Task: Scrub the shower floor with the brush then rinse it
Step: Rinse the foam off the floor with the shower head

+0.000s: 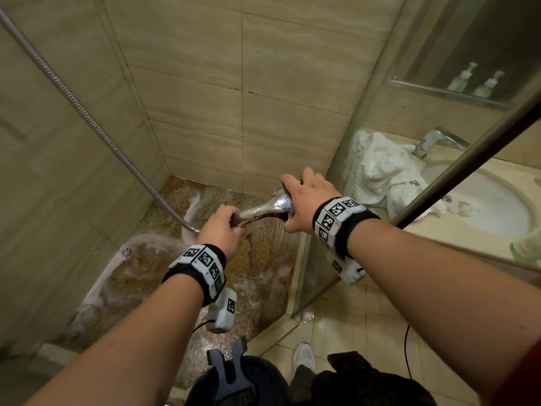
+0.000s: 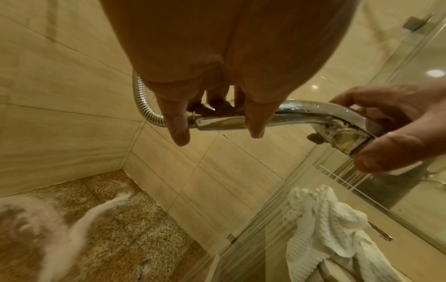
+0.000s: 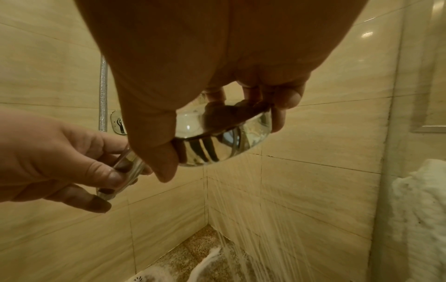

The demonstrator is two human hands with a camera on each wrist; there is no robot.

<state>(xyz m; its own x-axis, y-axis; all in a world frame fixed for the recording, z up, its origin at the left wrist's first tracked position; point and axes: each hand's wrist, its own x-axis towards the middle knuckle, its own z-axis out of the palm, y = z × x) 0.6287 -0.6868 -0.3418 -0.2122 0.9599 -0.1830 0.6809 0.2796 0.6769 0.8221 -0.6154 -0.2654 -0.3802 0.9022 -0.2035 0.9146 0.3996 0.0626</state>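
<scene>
A chrome shower head (image 1: 273, 207) is held level above the speckled shower floor (image 1: 263, 247), water streaming from its face toward the floor's right side beside the glass panel (image 1: 319, 259). The left hand (image 1: 221, 230) curls round the handle, where the ribbed metal hose (image 1: 87, 115) joins it; the right hand (image 1: 307, 200) grips the round head, thumb under the rim. White foam (image 1: 146, 238) streaks the floor's left and far parts, near a round drain (image 1: 126, 252). Beyond the glass, at right, a crumpled white towel (image 1: 377, 171) lies on the surface beside a basin (image 1: 483, 206).
</scene>
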